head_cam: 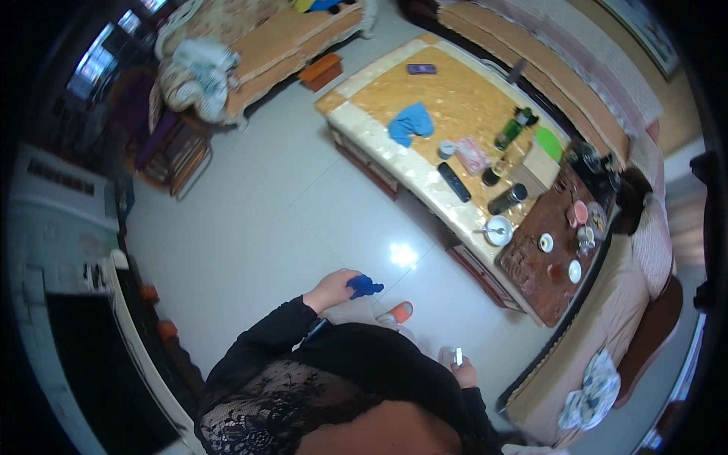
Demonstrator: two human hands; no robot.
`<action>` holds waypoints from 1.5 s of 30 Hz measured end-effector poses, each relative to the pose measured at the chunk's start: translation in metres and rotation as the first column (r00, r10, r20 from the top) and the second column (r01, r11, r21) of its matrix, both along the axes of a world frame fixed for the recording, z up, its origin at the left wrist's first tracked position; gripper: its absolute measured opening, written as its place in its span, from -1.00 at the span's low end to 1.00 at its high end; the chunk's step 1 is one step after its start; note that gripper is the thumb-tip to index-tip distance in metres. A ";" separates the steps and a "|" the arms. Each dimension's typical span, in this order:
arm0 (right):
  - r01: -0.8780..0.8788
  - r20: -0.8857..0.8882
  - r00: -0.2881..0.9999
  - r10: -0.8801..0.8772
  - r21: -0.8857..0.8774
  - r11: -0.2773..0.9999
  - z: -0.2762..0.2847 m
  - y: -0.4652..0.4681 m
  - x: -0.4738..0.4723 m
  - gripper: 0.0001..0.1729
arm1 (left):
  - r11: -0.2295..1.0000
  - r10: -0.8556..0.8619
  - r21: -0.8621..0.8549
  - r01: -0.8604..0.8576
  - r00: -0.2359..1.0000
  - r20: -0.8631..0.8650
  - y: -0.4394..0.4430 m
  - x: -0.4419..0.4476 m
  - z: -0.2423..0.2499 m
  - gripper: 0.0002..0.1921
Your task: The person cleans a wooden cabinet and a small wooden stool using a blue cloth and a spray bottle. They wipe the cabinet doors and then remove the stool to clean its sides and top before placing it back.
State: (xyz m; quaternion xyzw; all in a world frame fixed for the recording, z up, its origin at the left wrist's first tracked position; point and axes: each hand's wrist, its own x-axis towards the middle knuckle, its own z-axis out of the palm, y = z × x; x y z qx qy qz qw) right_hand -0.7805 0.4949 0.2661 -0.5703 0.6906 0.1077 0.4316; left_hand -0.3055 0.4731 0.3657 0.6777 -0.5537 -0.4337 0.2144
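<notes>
My left hand [333, 291] is held out in front of my body, its fingers closed around a crumpled dark blue cloth [364, 286]. Lower and to the right, beside my hip, my right hand [464, 373] grips a small white object [459, 356]. Something translucent [446, 356] shows right beside that object; what it is, I cannot tell. Between the two hands, an orange slipper [402, 311] on my foot rests on the tiled floor [256, 227]. Most of the fingers of both hands are hidden from above.
A long coffee table [375, 105] ahead right carries a light blue cloth [410, 124], a remote control [454, 182], a green bottle [510, 132], a bowl [498, 231] and a wooden tea tray [526, 259]. Sofas [591, 318] flank it. A television [102, 369] stands left, an orange-brown stool [321, 72] beyond.
</notes>
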 end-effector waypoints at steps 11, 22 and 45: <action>-0.254 -0.047 0.964 0.262 0.136 0.958 0.000 -0.070 0.174 -0.56 | 0.782 0.623 -0.098 -0.615 0.777 0.094 0.202 0.195 -0.048 -0.66; -0.212 0.182 0.963 0.201 0.046 0.976 0.029 -0.152 0.408 -0.51 | 0.568 0.817 -0.177 -0.804 0.576 0.007 0.224 0.354 -0.040 -0.61; 0.319 0.228 0.932 -0.282 -0.145 0.937 0.031 -0.177 0.571 -0.47 | 0.978 0.206 0.046 -0.203 0.976 -0.067 -0.042 0.612 -0.076 -0.57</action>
